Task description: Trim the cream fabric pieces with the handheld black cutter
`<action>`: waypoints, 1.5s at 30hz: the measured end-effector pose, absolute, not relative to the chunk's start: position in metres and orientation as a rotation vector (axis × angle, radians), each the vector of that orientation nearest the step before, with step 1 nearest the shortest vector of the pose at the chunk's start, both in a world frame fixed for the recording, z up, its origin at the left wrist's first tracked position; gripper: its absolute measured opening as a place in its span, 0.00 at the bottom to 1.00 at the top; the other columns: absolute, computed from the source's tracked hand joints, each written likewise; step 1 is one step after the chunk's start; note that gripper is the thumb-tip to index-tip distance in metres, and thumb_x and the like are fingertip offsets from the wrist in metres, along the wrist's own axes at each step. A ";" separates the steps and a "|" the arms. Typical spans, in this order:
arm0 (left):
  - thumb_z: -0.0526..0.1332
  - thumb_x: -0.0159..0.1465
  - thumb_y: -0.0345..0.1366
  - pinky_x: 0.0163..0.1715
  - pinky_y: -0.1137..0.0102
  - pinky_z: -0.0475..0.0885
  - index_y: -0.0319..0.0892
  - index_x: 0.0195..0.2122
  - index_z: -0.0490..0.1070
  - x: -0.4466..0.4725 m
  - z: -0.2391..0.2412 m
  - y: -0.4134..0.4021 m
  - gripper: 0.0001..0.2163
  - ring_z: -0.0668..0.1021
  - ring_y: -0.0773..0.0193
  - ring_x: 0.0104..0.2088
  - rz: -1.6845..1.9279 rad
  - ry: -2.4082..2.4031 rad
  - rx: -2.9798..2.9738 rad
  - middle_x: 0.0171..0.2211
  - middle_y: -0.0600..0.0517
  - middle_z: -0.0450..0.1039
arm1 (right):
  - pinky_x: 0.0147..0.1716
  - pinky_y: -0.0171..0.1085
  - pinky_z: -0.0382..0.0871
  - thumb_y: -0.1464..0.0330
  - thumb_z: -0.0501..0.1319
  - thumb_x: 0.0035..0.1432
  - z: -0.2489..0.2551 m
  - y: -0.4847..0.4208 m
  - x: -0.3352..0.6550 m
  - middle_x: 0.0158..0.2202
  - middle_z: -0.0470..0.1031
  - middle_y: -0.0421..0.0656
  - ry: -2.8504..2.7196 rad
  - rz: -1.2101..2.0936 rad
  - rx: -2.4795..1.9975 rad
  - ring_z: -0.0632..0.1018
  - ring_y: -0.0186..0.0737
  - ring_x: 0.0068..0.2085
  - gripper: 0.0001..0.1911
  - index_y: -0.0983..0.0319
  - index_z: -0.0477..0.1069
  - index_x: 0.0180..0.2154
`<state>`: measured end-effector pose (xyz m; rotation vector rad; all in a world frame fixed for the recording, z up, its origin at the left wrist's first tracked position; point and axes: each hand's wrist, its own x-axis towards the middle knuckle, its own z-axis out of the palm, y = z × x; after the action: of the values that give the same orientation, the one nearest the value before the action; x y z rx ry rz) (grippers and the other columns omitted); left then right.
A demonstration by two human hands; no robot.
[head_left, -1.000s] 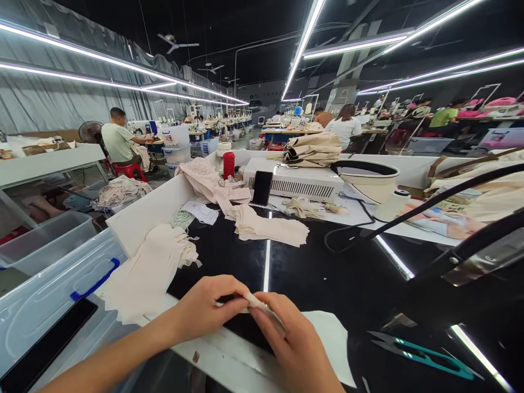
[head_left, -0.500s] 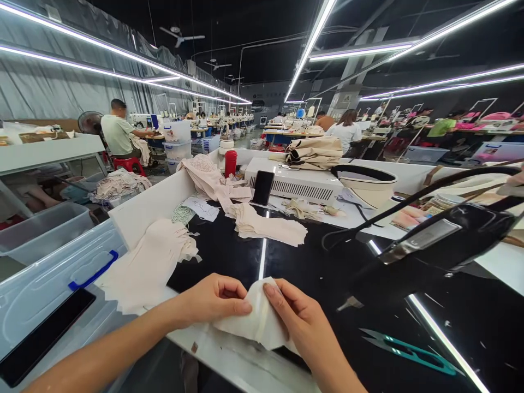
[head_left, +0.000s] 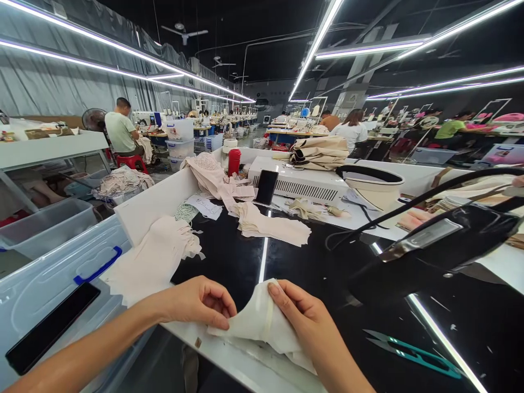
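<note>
I have one view, head-worn. It faces forward and down from above the near edge of the worktop (head_left: 229,256), with the left hand (head_left: 202,303) and right hand (head_left: 303,314) close below; past the far edge, it takes in ceiling lights (head_left: 316,50).

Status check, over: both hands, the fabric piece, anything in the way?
Left hand pinching cream fabric piece at its left end. Right hand gripping its top edge. Teal thread snips lying to the right, touching neither hand.
</note>
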<state>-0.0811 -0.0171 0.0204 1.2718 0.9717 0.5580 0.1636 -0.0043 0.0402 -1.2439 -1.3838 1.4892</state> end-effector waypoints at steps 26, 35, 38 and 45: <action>0.73 0.54 0.47 0.22 0.76 0.63 0.38 0.44 0.79 -0.055 0.040 0.001 0.21 0.73 0.67 0.32 0.752 0.998 1.252 0.36 0.50 0.76 | 0.28 0.30 0.67 0.46 0.72 0.52 0.031 -0.002 0.165 0.28 0.80 0.39 -1.322 1.661 -1.081 0.75 0.35 0.29 0.26 0.57 0.82 0.44; 0.75 0.53 0.49 0.18 0.75 0.57 0.38 0.35 0.75 -0.031 0.033 0.005 0.20 0.64 0.72 0.22 0.879 0.963 1.215 0.22 0.58 0.67 | 0.23 0.30 0.58 0.41 0.68 0.53 0.016 0.001 0.172 0.26 0.75 0.38 -1.497 1.585 -1.091 0.66 0.31 0.24 0.34 0.56 0.77 0.52; 0.75 0.54 0.48 0.26 0.75 0.64 0.37 0.36 0.76 -0.030 0.029 0.003 0.19 0.70 0.70 0.27 0.939 0.918 1.233 0.28 0.55 0.72 | 0.22 0.30 0.57 0.39 0.66 0.52 0.008 0.003 0.174 0.23 0.70 0.37 -1.520 1.515 -1.105 0.65 0.32 0.24 0.38 0.57 0.74 0.55; 0.73 0.59 0.51 0.36 0.72 0.67 0.38 0.38 0.77 -0.016 0.025 -0.009 0.19 0.75 0.66 0.33 1.010 0.862 1.171 0.34 0.51 0.77 | 0.24 0.32 0.61 0.40 0.62 0.57 -0.004 -0.003 0.167 0.25 0.69 0.37 -1.491 1.446 -1.067 0.68 0.36 0.26 0.37 0.56 0.69 0.59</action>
<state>-0.0160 -0.0087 0.0254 1.1713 0.8616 1.0102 0.1666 -0.0034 -0.0042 -1.0670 -1.4914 1.4456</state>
